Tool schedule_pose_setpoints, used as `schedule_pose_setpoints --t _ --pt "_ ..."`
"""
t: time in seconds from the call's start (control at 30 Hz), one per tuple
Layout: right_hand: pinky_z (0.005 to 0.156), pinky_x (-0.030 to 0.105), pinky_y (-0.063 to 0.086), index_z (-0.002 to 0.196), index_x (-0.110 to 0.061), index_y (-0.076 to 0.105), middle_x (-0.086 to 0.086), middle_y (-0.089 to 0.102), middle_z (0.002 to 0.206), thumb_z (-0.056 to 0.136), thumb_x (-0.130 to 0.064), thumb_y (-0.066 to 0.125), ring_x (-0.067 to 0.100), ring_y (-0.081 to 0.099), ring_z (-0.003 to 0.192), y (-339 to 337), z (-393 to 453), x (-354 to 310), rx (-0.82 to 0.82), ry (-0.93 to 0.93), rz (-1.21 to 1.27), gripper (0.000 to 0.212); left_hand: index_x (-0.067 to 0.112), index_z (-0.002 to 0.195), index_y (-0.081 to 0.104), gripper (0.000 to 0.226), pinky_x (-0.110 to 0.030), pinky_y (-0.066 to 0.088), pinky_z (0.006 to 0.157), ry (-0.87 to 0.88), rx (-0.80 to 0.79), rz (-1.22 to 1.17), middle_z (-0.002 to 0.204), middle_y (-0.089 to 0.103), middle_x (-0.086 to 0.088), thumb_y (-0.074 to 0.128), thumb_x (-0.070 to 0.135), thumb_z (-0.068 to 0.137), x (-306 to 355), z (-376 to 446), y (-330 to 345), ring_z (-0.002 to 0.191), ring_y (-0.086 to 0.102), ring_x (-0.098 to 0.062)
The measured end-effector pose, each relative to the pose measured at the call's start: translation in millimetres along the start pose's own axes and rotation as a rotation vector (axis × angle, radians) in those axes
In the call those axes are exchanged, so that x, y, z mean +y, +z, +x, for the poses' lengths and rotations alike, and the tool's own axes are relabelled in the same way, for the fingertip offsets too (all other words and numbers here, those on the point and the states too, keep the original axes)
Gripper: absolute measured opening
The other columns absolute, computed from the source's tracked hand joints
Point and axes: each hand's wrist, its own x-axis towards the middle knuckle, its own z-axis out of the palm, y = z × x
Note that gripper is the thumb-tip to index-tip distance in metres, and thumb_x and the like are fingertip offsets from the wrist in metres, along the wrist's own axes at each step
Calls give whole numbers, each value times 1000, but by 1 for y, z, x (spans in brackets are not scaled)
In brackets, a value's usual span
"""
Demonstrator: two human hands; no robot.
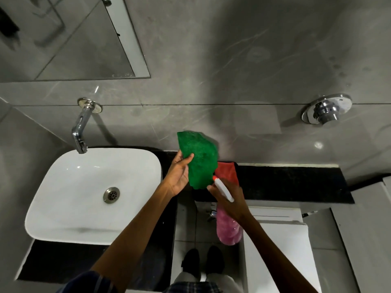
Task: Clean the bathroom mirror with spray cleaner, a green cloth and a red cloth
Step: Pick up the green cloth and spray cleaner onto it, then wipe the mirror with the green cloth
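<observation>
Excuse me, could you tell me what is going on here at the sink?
A person stands at a bathroom counter. The left hand holds up a green cloth, and the right hand grips a spray bottle of pink cleaner, its nozzle pointing toward the cloth. A red cloth lies on the counter behind them. The mirror is up to the left, beyond the white basin.

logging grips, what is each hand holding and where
Left hand pinches the crumpled green cloth at its left edge; right hand grips the pink spray bottle at its neck.
</observation>
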Motion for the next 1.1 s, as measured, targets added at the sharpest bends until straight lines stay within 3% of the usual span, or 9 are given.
schedule_pose_setpoints --t 0.1,0.3,0.43,0.53,0.77,0.87,0.93,1.03,1.1 --pt "63 13 54 103 -9 65 -7 69 82 93 -13 74 0 70 70 -31 8 32 164 59 -31 14 15 147 52 45 -62 39 119 -12 24 7 159 49 -21 47 2 105 -9 7 -1 141 52 -37" --pt "66 25 51 121 -1 56 0 62 85 97 -13 69 10 62 71 -79 59 66 435 150 -92 30 20 143 57 44 -63 37 121 -30 33 31 153 58 -14 47 2 104 -28 11 -11 141 55 -34" --pt "56 11 51 137 -2 48 15 60 92 99 -15 67 12 57 64 -98 92 82 476 156 -75 44 18 153 49 51 -62 37 120 -36 89 56 156 54 -16 46 1 105 -37 11 -20 144 52 -38" --pt "72 32 52 147 -4 42 11 60 104 98 -17 69 21 60 82 -115 102 97 430 242 -143 58 18 155 46 52 -60 41 118 -40 103 72 154 57 -14 46 3 105 -39 7 -25 140 55 -36" --pt "93 43 52 161 -13 28 25 62 136 97 -16 68 41 63 120 -128 91 103 351 478 -68 76 18 148 55 47 -48 56 102 -28 119 56 140 68 -9 50 4 104 -47 2 -31 131 63 -31" --pt "109 41 45 154 -7 39 23 52 149 91 -6 75 41 55 135 -112 64 84 641 475 -79 72 22 145 58 48 -46 59 99 -22 119 19 144 67 -9 54 6 101 -45 -6 -29 131 65 -30" --pt "101 51 56 127 -19 60 16 63 126 93 -6 71 32 67 114 -82 39 54 826 286 2 38 20 147 56 52 -45 61 97 -5 110 -13 144 67 -9 58 7 97 -38 -16 -28 129 67 -27" --pt "101 56 55 115 -24 66 5 71 116 98 -32 68 23 69 109 -29 31 8 334 175 103 18 18 147 57 53 -39 63 92 10 65 -21 141 69 -9 61 6 96 -17 -32 -21 124 71 -24" --pt "115 48 48 136 -22 63 7 65 141 93 -64 59 25 60 134 -1 43 -38 -168 286 317 61 18 144 60 50 -39 62 95 48 12 -46 144 67 -13 64 6 95 8 -45 -20 123 71 -26"
